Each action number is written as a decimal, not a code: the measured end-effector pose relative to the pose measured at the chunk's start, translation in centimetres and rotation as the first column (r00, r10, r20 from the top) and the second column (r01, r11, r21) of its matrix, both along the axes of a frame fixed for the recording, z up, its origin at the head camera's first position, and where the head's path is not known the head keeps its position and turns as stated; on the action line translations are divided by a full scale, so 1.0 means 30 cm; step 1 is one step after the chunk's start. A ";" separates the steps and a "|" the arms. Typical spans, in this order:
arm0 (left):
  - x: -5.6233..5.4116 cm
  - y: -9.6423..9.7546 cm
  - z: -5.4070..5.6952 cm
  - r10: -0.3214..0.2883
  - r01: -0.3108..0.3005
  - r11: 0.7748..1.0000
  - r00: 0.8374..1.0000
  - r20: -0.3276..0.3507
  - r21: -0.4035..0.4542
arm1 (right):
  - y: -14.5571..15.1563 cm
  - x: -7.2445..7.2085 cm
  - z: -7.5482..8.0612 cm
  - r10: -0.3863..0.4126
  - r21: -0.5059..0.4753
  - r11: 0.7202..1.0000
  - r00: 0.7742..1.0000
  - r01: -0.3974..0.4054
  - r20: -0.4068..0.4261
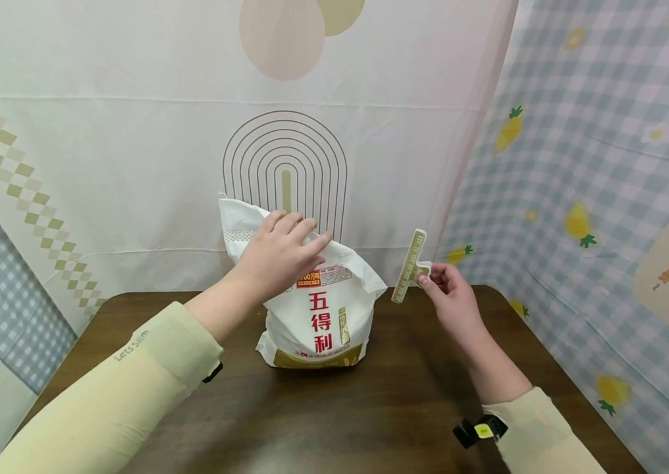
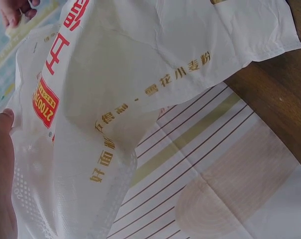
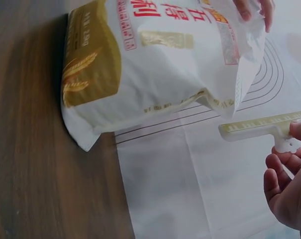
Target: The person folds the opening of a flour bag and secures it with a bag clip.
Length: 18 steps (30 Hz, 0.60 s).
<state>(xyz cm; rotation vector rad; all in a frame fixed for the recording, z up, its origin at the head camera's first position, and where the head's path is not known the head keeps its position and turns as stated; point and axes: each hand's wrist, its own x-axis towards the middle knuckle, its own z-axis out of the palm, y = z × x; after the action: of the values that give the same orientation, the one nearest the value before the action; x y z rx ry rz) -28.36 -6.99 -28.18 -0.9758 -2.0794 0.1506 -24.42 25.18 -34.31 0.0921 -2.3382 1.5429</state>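
White, crinkled bag with red characters and a gold-brown base band [image 1: 299, 319] stands near the far edge of the dark brown wood-grain tabletop [image 1: 287, 421], its upper part slumped and uneven. The left hand [image 1: 275, 257] grasps the loose top between thumb and fingers; the right hand [image 1: 453, 296] pinches a long, cream-and-gold bar clip [image 1: 409, 266] by its small tab, in the air beside the bag, towards the tabletop's far right corner. Should the left hand slacken, the stiff top could spring up, since one corner juts high while the other droops. A sideways tug might tip the bag, likely heavy below and floppy above. Held only by that tab, the clip could twist or drop.
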 end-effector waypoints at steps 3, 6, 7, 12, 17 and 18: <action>0.001 0.000 0.001 0.003 -0.003 1.000 1.000 0.001 -0.004 | -0.012 -0.003 0.010 -0.008 -0.060 0.998 1.000 0.006 -0.031; 0.001 0.000 0.001 0.007 -0.007 1.000 1.000 0.007 -0.007 | -0.011 -0.023 -0.010 -0.021 -0.116 0.993 0.997 0.013 -0.068; 0.000 0.000 0.002 0.009 -0.009 1.000 1.000 0.009 -0.007 | -0.014 -0.022 -0.007 -0.020 -0.133 0.991 0.996 0.009 -0.082; -0.002 0.000 0.001 0.009 -0.009 1.000 1.000 0.011 -0.005 | -0.028 -0.025 -0.010 -0.016 -0.180 0.984 0.990 -0.010 -0.141; -0.001 0.000 0.000 0.009 -0.009 1.000 1.000 0.007 0.000 | -0.041 -0.032 -0.015 -0.037 -0.209 0.978 0.980 -0.004 -0.196; 0.000 0.000 0.000 0.010 -0.010 1.000 1.000 0.005 0.002 | -0.043 -0.035 -0.016 -0.041 -0.219 0.976 0.978 -0.005 -0.207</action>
<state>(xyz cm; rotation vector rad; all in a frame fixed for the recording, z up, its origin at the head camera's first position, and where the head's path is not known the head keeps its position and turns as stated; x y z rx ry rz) -28.36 -6.99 -28.17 -0.9664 -2.0889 0.1514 -25.46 23.89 -34.80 0.1714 -1.9908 1.6820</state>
